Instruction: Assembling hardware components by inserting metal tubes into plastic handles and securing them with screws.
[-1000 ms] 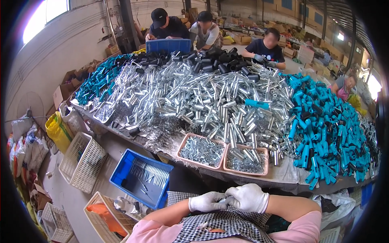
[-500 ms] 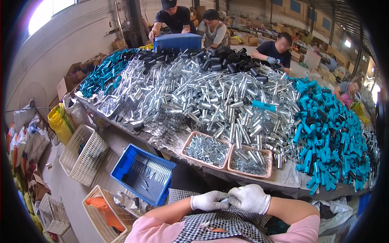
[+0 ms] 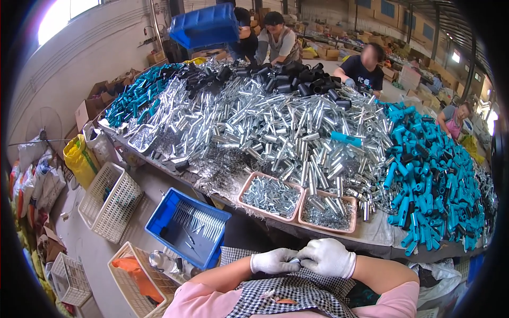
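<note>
Blue crate [image 3: 204,25] lifted and tilted, gloved hands [image 3: 327,258] still around small part [image 3: 294,260]

2 gloved hands [image 3: 274,262] at 5 o'clock, 1 small silver part [image 3: 294,261] between them. 2 pink trays [image 3: 265,211], also 5; 2 blue bins [image 3: 205,25], 11 and 7; 3 cream crates [image 3: 119,206] near 8.

Past the far edge of the worktable [image 3: 377,227], a person [image 3: 244,34] holds up a tilted blue crate [image 3: 205,25]; a capped co-worker [image 3: 278,41] leans just right of it. Off the left edge stand brown cartons [image 3: 85,112], a yellow sack [image 3: 81,163] and a white perforated basket [image 3: 121,213]. Nearer, an orange cloth [image 3: 139,276] lies in a cream basket [image 3: 126,299].
</note>
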`<move>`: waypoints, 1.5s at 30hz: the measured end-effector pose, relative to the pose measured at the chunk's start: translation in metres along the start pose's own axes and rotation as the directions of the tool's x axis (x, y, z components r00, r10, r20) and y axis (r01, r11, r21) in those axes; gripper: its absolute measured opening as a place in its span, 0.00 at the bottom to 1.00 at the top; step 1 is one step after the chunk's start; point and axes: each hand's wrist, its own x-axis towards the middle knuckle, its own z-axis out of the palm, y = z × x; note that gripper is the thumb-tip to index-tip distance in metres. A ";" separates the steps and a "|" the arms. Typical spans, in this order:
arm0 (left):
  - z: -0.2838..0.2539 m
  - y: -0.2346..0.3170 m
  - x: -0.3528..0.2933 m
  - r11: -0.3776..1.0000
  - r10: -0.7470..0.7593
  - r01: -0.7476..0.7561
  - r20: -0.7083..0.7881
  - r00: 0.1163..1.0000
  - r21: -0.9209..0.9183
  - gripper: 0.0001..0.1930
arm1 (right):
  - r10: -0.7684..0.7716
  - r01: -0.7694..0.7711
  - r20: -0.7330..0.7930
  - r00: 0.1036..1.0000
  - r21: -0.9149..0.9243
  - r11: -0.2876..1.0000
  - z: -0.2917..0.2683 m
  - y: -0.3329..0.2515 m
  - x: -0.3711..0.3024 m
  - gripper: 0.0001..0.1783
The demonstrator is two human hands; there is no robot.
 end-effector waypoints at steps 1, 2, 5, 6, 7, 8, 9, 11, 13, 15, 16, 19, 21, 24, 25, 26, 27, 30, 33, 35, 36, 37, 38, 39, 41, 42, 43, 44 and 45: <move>0.000 -0.002 0.000 1.000 -0.005 0.005 0.016 1.000 0.001 0.18 | -0.034 0.033 0.027 0.999 0.004 0.999 -0.001 0.001 0.000 0.10; 0.000 -0.006 0.000 1.000 -0.006 0.006 0.016 1.000 0.002 0.18 | -0.068 0.067 0.055 0.996 0.009 0.998 -0.002 0.003 0.001 0.11; 0.001 -0.008 0.002 0.998 0.017 -0.017 0.013 1.000 -0.054 0.18 | -0.244 0.244 -0.014 0.970 -0.018 0.970 0.003 0.012 0.000 0.14; 0.001 -0.001 0.002 0.998 0.044 -0.044 0.009 0.999 -0.039 0.18 | -0.243 0.243 -0.016 0.970 -0.018 0.970 0.004 0.014 0.000 0.14; 0.001 0.006 0.003 0.997 0.071 -0.071 0.005 0.997 -0.023 0.18 | -0.266 0.265 -0.029 0.964 -0.026 0.964 0.004 0.015 0.000 0.15; 0.000 0.011 0.003 0.997 0.071 -0.071 0.007 0.997 -0.023 0.18 | -0.288 0.286 -0.042 0.957 -0.035 0.957 0.004 0.017 0.000 0.16; -0.001 0.017 0.001 0.996 0.004 -0.002 0.021 1.000 -0.085 0.19 | -0.288 0.286 -0.041 0.957 -0.034 0.958 0.005 0.018 0.000 0.16; -0.001 0.017 0.000 0.987 -0.062 0.067 0.040 0.997 -0.147 0.19 | -0.250 0.248 -0.031 0.968 -0.046 0.968 0.007 0.021 0.000 0.15; 0.002 0.012 0.002 0.974 -0.050 0.053 0.018 0.999 -0.219 0.21 | -0.216 0.212 -0.078 0.973 -0.051 0.976 0.006 0.020 -0.001 0.12; 0.005 0.011 0.004 0.995 -0.028 0.029 0.007 1.000 -0.096 0.20 | -0.056 0.059 0.082 0.995 -0.037 0.998 0.001 0.017 -0.001 0.12; 0.006 0.011 0.006 0.999 -0.006 0.006 -0.002 1.000 0.032 0.20 | -0.007 0.004 0.074 0.997 0.036 0.999 0.004 0.019 -0.002 0.15; 0.013 0.009 0.010 0.996 0.028 -0.023 -0.060 0.998 0.090 0.19 | 0.220 -0.231 0.094 0.971 0.130 0.964 0.011 0.019 -0.005 0.17; 0.016 0.002 0.012 0.992 0.046 -0.035 -0.091 0.995 0.117 0.19 | 0.217 -0.223 0.055 0.975 0.137 0.965 0.009 0.020 -0.006 0.21; 0.016 -0.009 0.013 0.993 0.038 -0.029 -0.078 0.996 0.114 0.18 | 0.262 -0.272 0.226 0.938 0.017 0.962 -0.016 0.008 -0.005 0.36; 0.016 -0.006 0.011 0.995 0.033 -0.026 -0.073 0.997 0.099 0.18 | 0.184 -0.182 0.191 0.964 -0.027 0.983 -0.020 0.007 -0.006 0.37; 0.016 -0.003 0.010 0.996 0.027 -0.022 -0.068 0.997 0.084 0.18 | 0.102 -0.091 0.161 0.982 -0.073 0.993 -0.021 0.009 -0.007 0.38; 0.015 0.001 0.010 0.996 0.030 -0.025 -0.061 0.998 0.084 0.18 | 0.011 0.000 0.113 0.994 -0.101 0.995 -0.016 0.016 -0.011 0.31; 0.016 0.007 0.010 0.996 -0.004 0.008 -0.044 0.999 0.090 0.18 | 0.009 -0.001 0.151 0.988 -0.053 0.999 -0.003 0.029 -0.018 0.22; 0.019 0.003 0.011 0.993 0.094 -0.089 -0.068 0.993 0.073 0.18 | 0.171 -0.147 0.279 0.945 -0.106 0.983 -0.006 0.029 -0.016 0.27; 0.015 0.002 0.012 0.987 0.005 -0.003 -0.012 1.000 0.159 0.18 | 0.261 -0.211 0.418 0.870 -0.163 0.964 -0.006 0.031 -0.015 0.36; 0.015 0.000 0.011 0.988 0.004 -0.003 -0.009 1.000 0.156 0.18 | 0.265 -0.215 0.419 0.869 -0.162 0.963 -0.009 0.028 -0.013 0.36; 0.017 -0.002 0.010 0.993 0.034 -0.030 -0.034 0.999 0.114 0.18 | 0.235 -0.197 0.333 0.913 -0.146 0.970 -0.014 0.019 -0.013 0.34; 0.018 -0.004 0.009 0.996 0.063 -0.059 -0.061 0.996 0.072 0.18 | 0.204 -0.176 0.244 0.948 -0.132 0.975 -0.019 0.012 -0.012 0.33; 0.017 -0.002 0.008 0.999 0.022 -0.021 -0.044 0.999 0.028 0.18 | 0.127 -0.107 0.173 0.977 -0.118 0.987 -0.023 0.007 -0.012 0.29; 0.016 0.003 0.008 0.998 -0.057 0.057 -0.010 0.998 0.000 0.20 | 0.039 -0.035 0.173 0.984 -0.027 0.999 -0.018 0.012 -0.015 0.27; 0.015 0.002 0.008 0.998 -0.062 0.063 -0.010 0.998 0.012 0.20 | 0.088 -0.087 0.218 0.972 -0.014 0.996 -0.013 0.013 -0.015 0.25; 0.017 0.001 0.008 0.998 -0.062 0.063 -0.019 0.998 0.008 0.20 | 0.165 -0.155 0.270 0.949 -0.059 0.986 -0.013 0.013 -0.017 0.25; 0.019 0.002 0.009 0.998 -0.015 0.016 -0.023 1.000 0.054 0.19 | 0.241 -0.218 0.317 0.917 -0.108 0.970 -0.016 0.011 -0.018 0.26; 0.020 0.005 0.010 0.994 0.032 -0.030 -0.018 0.999 0.103 0.19 | 0.287 -0.270 0.402 0.870 -0.100 0.958 -0.009 0.020 -0.015 0.31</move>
